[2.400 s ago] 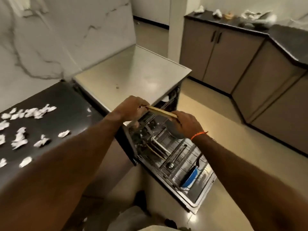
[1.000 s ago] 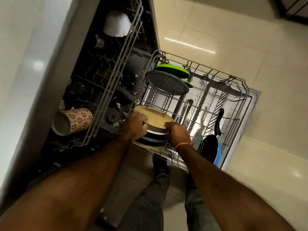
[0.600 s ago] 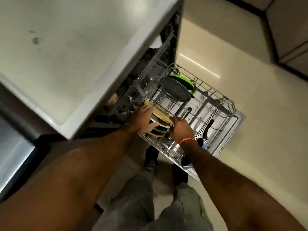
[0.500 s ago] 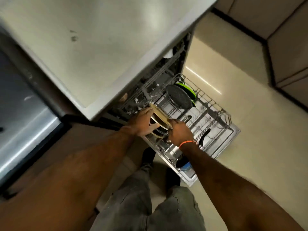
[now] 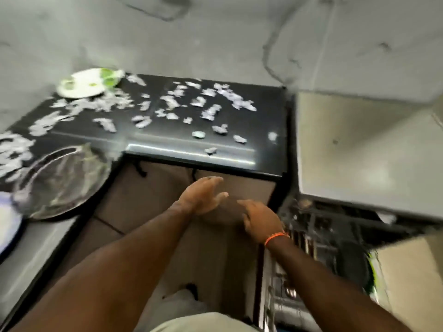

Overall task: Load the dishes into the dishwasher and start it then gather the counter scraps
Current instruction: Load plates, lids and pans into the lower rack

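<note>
Black counter [image 5: 167, 149] w/ paper scraps [image 5: 211, 113] strewn left-right; both hands [image 5: 203, 195] empty, fingers spread, apart.

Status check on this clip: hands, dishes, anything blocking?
Left hand and right hand both open, empty, in front of the cabinet. Steel plate and white plate on the counter, unloaded, among paper scraps. Dishwasher open. Nothing blocking.

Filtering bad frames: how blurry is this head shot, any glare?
Head view: heavy motion blur throughout; scraps smeared, white plate and steel plate soft. Both hands, left and right, open, fairly legible. Glare streak along the counter front edge; dishwasher interior dark and indistinct.
</note>
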Tool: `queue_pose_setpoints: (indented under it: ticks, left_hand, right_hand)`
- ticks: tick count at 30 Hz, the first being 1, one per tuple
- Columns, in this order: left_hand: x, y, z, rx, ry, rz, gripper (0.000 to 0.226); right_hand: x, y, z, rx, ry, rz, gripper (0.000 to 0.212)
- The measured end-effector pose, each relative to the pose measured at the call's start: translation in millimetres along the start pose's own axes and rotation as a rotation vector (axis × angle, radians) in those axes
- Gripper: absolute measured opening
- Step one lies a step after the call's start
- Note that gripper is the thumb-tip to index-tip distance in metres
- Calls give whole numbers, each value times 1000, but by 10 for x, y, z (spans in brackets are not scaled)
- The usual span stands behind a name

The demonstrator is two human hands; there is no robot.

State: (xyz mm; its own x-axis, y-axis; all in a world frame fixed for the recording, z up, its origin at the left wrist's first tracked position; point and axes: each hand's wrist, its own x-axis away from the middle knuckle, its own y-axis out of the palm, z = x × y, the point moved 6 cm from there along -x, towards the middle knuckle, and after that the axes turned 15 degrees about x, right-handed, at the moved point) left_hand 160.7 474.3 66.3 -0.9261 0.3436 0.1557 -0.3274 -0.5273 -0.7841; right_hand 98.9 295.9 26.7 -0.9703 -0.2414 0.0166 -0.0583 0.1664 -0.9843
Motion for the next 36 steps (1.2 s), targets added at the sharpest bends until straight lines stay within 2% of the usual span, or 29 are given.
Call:
queue_pose_setpoints:
  ticks: [2,9,12,17,22,24,27,33,36]
  left_hand:
    - [271,-498,-354,11,-54,126,64]
    - [1272,-1808,-1652,45,-283,435,61]
    - [1679,-2219,-2230,47,-357,523,56]
    - [2071,-2760,-3119,47,-436,570,59]
    - [2116,-3000,-3718,77,-509,567,52]
    - [2030,-2984,-3899,86,-543,529,46]
    - [1950,-2868,-4022,112,-619,507,48]
    - [1710,-2790,-4197,47,-750,493,58]
    - [1636,-2808,-4300,102,-851,516,64]
  right_hand:
    - [-380,-123,-528,16,-143,24,46]
    - [-1415,-383,-2398,-29,-439,78,46]
    - [-1757,-390,-3166,-37,-477,58,47]
    - [-2280,-281,-3998,-89,-439,1,48]
    - [-2624,-82,-4198,-65,-329,-54,48]
    - [-2776,56,-4169,-20,-239,-108,47]
    - [-2908,283,-4024,4,-107,-209,42]
    - [-3124,683,-3869,-234,92,-315,48]
    - [-3149,839,-3798,-384,143,-388,40]
